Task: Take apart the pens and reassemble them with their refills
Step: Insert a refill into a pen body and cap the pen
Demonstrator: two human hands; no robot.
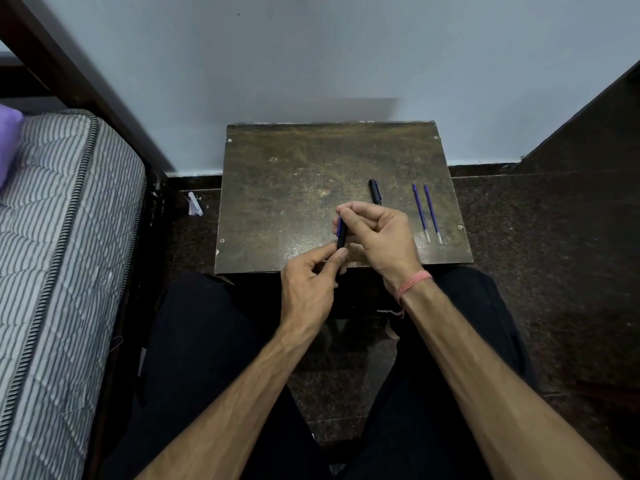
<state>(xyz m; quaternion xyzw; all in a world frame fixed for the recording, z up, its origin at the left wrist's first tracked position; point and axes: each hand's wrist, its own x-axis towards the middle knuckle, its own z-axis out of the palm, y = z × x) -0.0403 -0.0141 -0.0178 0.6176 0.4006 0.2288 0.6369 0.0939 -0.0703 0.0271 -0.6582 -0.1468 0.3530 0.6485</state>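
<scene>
Two bare forearms are reaching up from the lap toward the small dark desk (294, 188), the right one wearing a pink thread at the wrist. The left hand (306, 289) is pinching the lower end of a black pen barrel (342, 235), its grip clamped on it between thumb and fingers. The right hand (377, 233) is curling its fingers round the top, where a purple refill (339, 226) is showing beside the barrel's upper end (whether going in or coming out, I cannot tell). Judging by this, the step in hand is the refill work on this pen, held just above the desk's near edge. The next move is likely calling for keeping refill and barrel in line. A black pen part (374, 191) is lying just beyond the right hand, and two loose purple refills (426, 213) are lying side by side near the desk's right edge, well apart from the hands. A striped mattress (62, 237) is standing to the left; nothing is blocking the hands.
</scene>
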